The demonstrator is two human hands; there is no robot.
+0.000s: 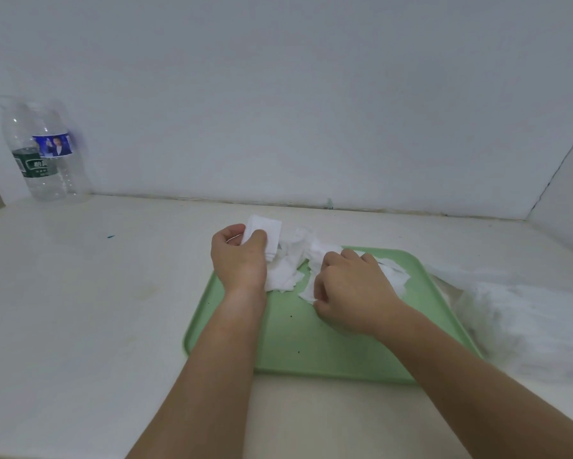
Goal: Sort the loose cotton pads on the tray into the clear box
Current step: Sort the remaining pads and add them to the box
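Right fingers (349,260) atop cotton pads (286,276) on tray (295,352)

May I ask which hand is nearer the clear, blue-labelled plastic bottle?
Left. The left hand, gripping white cotton pads, is right of the bottle; the right hand, over the green plastic tray, is farther right.

A single wide-angle view from the person's head looks forward and down across the tabletop (80,293) toward the wall (311,94) at 12 o'clock. It sits close: both forearms (218,359) fill the frame from 6 o'clock, the green tray (295,342) lies near centre, and the bottles (43,154) stand at 10 o'clock.
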